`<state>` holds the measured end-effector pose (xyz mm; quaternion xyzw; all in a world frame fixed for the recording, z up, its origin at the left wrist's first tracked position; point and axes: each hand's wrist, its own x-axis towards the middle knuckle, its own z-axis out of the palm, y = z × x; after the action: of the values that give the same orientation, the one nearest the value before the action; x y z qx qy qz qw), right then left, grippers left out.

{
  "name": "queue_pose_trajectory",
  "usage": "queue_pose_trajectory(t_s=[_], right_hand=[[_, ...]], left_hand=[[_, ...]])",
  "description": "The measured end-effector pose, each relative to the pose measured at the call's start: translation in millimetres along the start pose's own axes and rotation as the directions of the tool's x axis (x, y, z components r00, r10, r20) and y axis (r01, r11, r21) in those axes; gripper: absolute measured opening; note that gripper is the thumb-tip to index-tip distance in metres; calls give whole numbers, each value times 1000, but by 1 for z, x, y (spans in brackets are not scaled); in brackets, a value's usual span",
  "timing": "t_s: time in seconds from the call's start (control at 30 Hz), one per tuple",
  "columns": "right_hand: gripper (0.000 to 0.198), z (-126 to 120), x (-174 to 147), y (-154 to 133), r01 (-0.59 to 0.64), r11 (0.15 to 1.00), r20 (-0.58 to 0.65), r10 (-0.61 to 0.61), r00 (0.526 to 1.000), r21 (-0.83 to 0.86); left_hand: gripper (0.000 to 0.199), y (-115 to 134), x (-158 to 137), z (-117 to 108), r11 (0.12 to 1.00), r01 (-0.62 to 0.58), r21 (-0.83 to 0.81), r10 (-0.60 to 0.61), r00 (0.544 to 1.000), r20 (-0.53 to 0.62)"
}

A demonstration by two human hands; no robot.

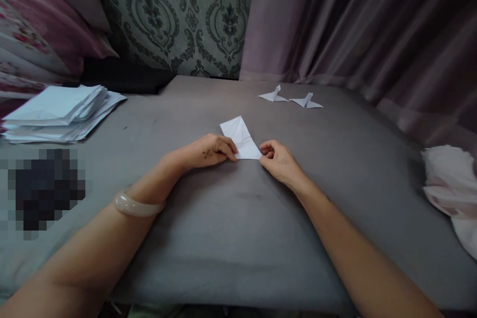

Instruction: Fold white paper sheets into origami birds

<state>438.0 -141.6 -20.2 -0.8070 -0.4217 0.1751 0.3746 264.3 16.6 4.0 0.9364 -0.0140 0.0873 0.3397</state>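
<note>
A piece of folded white paper [244, 143] with visible creases lies on the grey cloth surface in front of me. My left hand [214, 151] has its fingers curled over the paper's lower left edge, pressing it down; some of that edge is hidden beneath them. At the lower right corner, my right hand [278, 160] pinches the paper between thumb and bent fingers. Farther back stand two folded paper birds [275, 95] side by side, wings spread. A pale bangle [136, 206] circles my left wrist.
A stack of white paper sheets [55, 109] sits at the left, with a black item [126, 75] behind it. Crumpled pale cloth [450, 179] lies at the right edge. Curtains [316, 20] and a patterned wall [190, 15] border the back. One patch at left is blurred out.
</note>
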Motion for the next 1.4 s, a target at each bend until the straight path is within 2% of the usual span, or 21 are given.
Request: queue_pose_trajectory(t_s=[0.1, 0.17, 0.23, 0.3, 0.33, 0.37, 0.4, 0.47, 0.53, 0.6, 0.67, 0.7, 0.77, 0.87, 0.97, 1.13, 1.27, 1.4], right_hand=[[27, 1, -2, -2, 41, 999, -17, -42, 999, -21], [23, 1, -5, -3, 75, 997, -46, -77, 996, -36], [22, 3, -8, -3, 111, 992, -71, -114, 991, -52], [24, 4, -11, -2, 165, 984, -75, -169, 983, -61], [23, 5, -11, -1, 195, 979, -69, -199, 978, -62], [20, 6, -12, -1, 222, 973, -66, -226, 972, -62], [16, 6, -12, 0, 245, 968, -70, -249, 966, -59], [7, 5, -11, 1, 300, 953, -89, -303, 949, -51], [4, 2, -12, -1, 388, 919, -133, -394, 909, -69], [11, -2, -14, -4, 477, 859, -197, -508, 839, -185], [18, -6, -17, -7, 507, 774, -226, -609, 761, -380], [20, -8, -19, -9, 502, 726, -212, -645, 734, -470], [23, -10, -21, -10, 500, 640, -135, -683, 718, -583], [24, -10, -22, -8, 533, 574, 12, -674, 739, -622], [23, -10, -22, -4, 535, 587, 75, -628, 775, -608], [20, -10, -26, 1, 456, 737, 33, -510, 860, -499], [13, -9, -24, 4, 319, 866, -11, -350, 937, -384], [15, -8, -19, 6, 271, 909, -1, -286, 958, -318]], left_hand=[[26, -5, -2, 0, 987, 82, -140, -98, 988, -116], [23, -10, -2, 2, 967, 130, -217, -190, 941, -280], [23, -15, -2, 3, 960, 158, -230, -256, 829, -498], [25, -20, -1, 4, 974, 172, -149, -227, 703, -674], [28, -21, 0, 4, 981, 179, -80, -181, 668, -722], [33, -21, 0, 4, 983, 185, -1, -124, 656, -745], [39, -21, 0, 3, 979, 186, 83, -62, 662, -747], [52, -17, 0, 3, 950, 170, 261, 68, 705, -706], [61, -11, -2, 4, 893, 140, 427, 190, 744, -640], [65, -2, -4, 7, 824, 129, 552, 279, 755, -593], [61, 7, -5, 12, 763, 148, 629, 327, 751, -574], [58, 12, -6, 15, 737, 156, 658, 342, 753, -562], [51, 19, -5, 21, 697, 121, 706, 376, 778, -504], [33, 22, -2, 25, 650, -22, 759, 405, 855, -323], [19, 19, 1, 24, 631, -119, 766, 361, 920, -155], [34, 16, 3, 23, 668, -79, 740, 282, 947, -154], [23, 14, 3, 25, 687, -62, 724, 233, 962, -139], [27, 14, 4, 24, 715, -55, 697, 207, 969, -135]])
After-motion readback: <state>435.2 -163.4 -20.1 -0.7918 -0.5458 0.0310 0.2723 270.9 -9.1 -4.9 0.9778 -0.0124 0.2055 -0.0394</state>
